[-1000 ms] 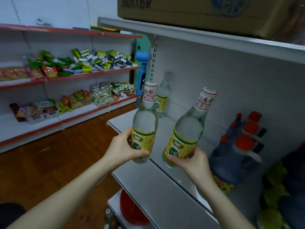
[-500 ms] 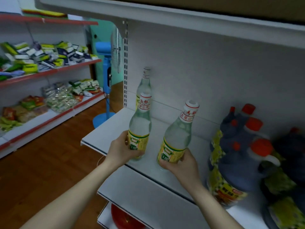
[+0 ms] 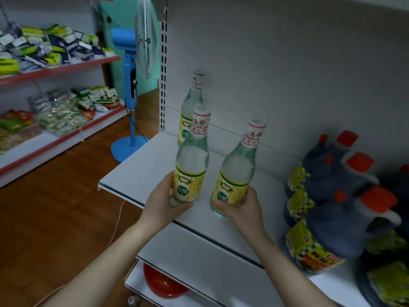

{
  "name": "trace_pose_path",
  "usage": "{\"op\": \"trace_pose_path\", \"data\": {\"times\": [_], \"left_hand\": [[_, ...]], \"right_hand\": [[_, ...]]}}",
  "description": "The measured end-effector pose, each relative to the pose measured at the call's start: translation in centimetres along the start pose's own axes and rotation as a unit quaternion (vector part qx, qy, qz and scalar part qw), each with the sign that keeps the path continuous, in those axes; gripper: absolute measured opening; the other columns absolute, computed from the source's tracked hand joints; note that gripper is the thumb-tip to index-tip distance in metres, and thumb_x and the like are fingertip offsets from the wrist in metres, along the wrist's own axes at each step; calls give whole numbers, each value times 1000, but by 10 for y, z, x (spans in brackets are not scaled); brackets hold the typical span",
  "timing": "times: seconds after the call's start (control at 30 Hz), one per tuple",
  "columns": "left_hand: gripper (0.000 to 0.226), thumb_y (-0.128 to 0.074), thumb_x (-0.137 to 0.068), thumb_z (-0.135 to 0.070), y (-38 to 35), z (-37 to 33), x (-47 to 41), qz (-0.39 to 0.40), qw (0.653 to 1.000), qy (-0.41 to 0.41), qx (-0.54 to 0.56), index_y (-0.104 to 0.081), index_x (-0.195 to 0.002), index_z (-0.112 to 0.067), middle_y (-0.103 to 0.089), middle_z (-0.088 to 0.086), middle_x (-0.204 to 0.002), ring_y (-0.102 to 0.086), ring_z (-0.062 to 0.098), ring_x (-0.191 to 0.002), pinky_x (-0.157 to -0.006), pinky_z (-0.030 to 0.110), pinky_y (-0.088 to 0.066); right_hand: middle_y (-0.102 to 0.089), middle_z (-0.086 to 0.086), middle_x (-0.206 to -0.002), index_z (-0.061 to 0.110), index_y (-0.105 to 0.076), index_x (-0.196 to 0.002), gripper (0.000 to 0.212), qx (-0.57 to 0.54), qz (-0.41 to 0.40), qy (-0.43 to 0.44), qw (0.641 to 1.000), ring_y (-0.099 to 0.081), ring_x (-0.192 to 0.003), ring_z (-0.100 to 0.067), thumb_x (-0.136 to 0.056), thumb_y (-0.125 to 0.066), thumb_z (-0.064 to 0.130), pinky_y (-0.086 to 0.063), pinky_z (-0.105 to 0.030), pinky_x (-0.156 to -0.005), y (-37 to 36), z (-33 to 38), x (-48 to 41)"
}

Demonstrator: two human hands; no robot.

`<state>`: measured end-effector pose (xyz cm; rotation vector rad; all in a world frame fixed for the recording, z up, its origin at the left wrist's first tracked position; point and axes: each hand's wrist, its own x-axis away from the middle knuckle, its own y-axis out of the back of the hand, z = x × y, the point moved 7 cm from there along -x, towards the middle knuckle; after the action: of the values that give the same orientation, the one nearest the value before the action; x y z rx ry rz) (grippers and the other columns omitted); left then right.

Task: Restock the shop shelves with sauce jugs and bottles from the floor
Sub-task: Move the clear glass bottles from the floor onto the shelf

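I saw the left hand (image 3: 164,201) wrapped around the base of 1 clear bottle (image 3: 190,160) with a yellow label, and the right hand (image 3: 240,208) gripping a 2nd bottle (image 3: 238,171) the same way. Both stood roughly upright near the front of the white shelf (image 3: 137,173). A 3rd bottle (image 3: 192,97) stood farther back against the wall panel. To the right sat dark sauce jugs (image 3: 332,218) with orange caps. A blue fan (image 3: 132,85) stood on the wooden floor at the left.

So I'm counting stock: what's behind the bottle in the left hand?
One matching bottle by the back panel; its lower part is covered by the held bottle.
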<state>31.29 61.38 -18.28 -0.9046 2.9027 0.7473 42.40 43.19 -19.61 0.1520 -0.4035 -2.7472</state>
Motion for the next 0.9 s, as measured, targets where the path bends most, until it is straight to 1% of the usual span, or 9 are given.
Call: {"op": "trace_pose_path", "data": {"times": [0.07, 0.1, 0.2, 0.3, 0.37, 0.43, 0.6, 0.73, 0.9], "left_hand": [[67, -84, -64, -23, 0, 1, -2, -1, 1000, -4, 3, -42, -116, -36, -54, -20, -105, -52, -3, -91, -74, 5, -39], [68, -84, -63, -22, 0, 2, -4, -2, 1000, -5, 3, -44, -117, -34, -55, -19, -105, -53, -3, -90, -73, 5, -39], [72, -85, -62, -21, -6, 2, -19, -4, 1000, -14, 1, -48, -124, -24, -58, -15, -107, -55, 3, -93, -78, 13, -42], [71, -85, -62, -20, -16, 3, -44, 3, 1000, -12, 21, -49, -122, -24, -61, -14, -105, -59, 6, -96, -80, 15, -46], [69, -85, -61, -19, -24, 6, -63, 5, 1000, -2, 28, -49, -119, -24, -63, -8, -107, -61, 14, -101, -86, 30, -51], [68, -84, -62, -17, -31, 6, -82, 0, 999, 8, 31, -48, -118, -19, -64, 0, -112, -61, 20, -103, -88, 36, -51], [62, -84, -63, -19, -46, 4, -119, -33, 999, 19, 33, -50, -114, -11, -63, 7, -112, -59, 23, -102, -80, 27, -45], [62, -84, -63, -23, -52, 6, -136, -79, 997, 14, 10, -53, -114, -8, -57, 14, -115, -55, 30, -104, -84, 38, -48], [54, -81, -66, -19, -59, 10, -142, -99, 993, 55, 38, -50, -108, -5, -59, 14, -112, -56, 29, -103, -77, 31, -43]], "right_hand": [[-60, 12, -98, 21, -44, -106, 59, -15, -4, 0, 1000, -60, -89, 0, -63, -83, 8, -47, -18, -72, -1, -4, -5], [-61, 10, -100, 21, -45, -107, 59, -21, -4, 0, 1000, -61, -91, -3, -64, -82, 8, -48, -20, -74, -1, -7, -6], [-63, 7, -110, 20, -46, -116, 62, -33, -2, 2, 999, -63, -98, -9, -66, -82, 15, -50, -23, -79, -2, -15, -9], [-63, 9, -112, 21, -46, -118, 75, -42, -7, 2, 999, -63, -99, -8, -54, -78, 43, -50, -23, -81, -2, -19, -7], [-63, 9, -113, 20, -47, -120, 79, -52, -10, -1, 999, -63, -99, -7, -51, -74, 48, -50, -21, -81, -4, -24, -7], [-64, 9, -112, 22, -47, -118, 77, -59, -11, 5, 998, -63, -98, -6, -51, -74, 48, -50, -17, -79, -5, -27, -8], [-65, 6, -113, 18, -46, -123, 79, -77, -15, 23, 997, -64, -99, -6, -53, -74, 43, -50, -16, -82, -7, -29, -10], [-67, 12, -109, 21, -46, -123, 79, -78, -16, 23, 997, -63, -101, -4, -53, -75, 42, -49, -16, -83, -7, -30, -11], [-63, 21, -114, 20, -45, -125, 79, -73, -16, 26, 997, -62, -103, -3, -55, -75, 42, -48, -16, -85, -6, -30, -11]]}}
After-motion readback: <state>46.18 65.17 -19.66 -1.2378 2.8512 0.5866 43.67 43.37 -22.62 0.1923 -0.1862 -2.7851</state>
